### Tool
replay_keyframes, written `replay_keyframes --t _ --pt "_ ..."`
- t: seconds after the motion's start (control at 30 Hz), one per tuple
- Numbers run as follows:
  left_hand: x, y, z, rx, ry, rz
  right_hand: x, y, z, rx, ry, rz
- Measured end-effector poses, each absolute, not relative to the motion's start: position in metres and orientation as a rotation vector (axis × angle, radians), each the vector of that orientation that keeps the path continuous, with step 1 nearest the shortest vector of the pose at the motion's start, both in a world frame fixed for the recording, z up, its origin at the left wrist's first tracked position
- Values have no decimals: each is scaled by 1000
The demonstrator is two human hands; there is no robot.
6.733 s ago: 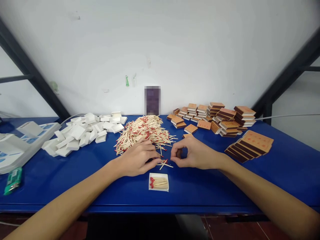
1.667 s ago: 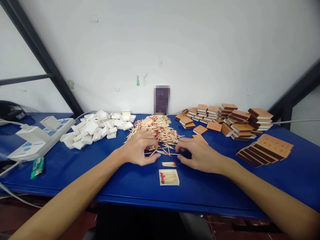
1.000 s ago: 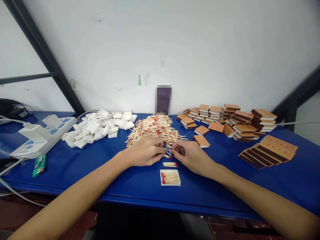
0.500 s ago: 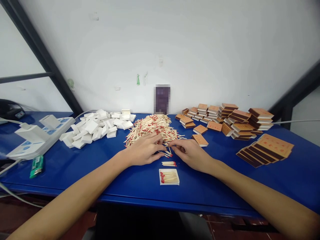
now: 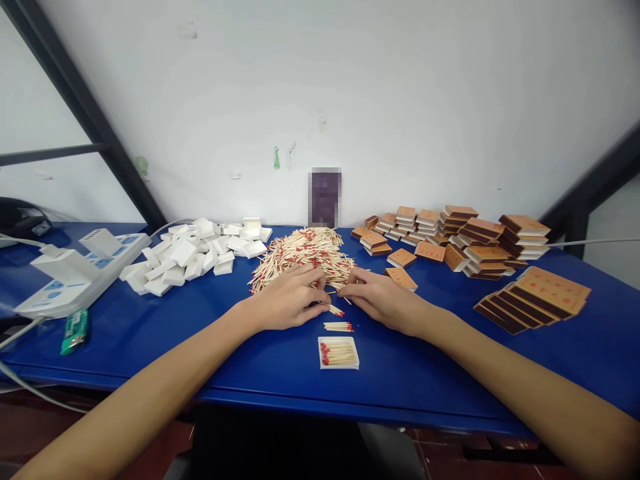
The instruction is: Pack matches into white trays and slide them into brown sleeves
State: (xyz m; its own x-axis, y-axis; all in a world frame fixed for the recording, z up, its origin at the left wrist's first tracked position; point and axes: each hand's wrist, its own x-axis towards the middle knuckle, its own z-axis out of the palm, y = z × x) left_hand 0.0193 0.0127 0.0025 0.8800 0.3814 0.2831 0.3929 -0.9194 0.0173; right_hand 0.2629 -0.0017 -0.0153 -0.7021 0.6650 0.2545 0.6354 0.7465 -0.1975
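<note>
A large heap of red-tipped matches lies at the middle of the blue table. In front of it, my left hand has its fingers curled, thumb and fingertips closed on a few matches. To the right, my right hand is bent with thumb and forefinger drawn together beside a loose match; whether it grips anything is too small to tell. Below the hands lies a short row of matches, heads to the right. Nearest me sits an open white tray holding several matches.
White empty trays are piled at left, near a power strip and a green lighter. Brown matchbox sleeves and boxes are stacked at right, with a fanned stack nearer. A blurred dark object stands behind the heap.
My right fingertips have shifted slightly away from the small group of matches by my left thumb. Those matches now lie closer together.
</note>
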Motion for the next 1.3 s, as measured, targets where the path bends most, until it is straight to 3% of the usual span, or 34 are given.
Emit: replay_keyframes --t 0.33,0.77,1.3 --pt "19 12 2 -3062 -662 -450 261 -3 -13 -972 -2721 -264" --pt "20 10 5 -3143 -634 -507 258 -4 -14 -882 -2762 -332" --pt "26 10 -2 -3058 -537 -639 245 -12 -13 -975 -2376 362"
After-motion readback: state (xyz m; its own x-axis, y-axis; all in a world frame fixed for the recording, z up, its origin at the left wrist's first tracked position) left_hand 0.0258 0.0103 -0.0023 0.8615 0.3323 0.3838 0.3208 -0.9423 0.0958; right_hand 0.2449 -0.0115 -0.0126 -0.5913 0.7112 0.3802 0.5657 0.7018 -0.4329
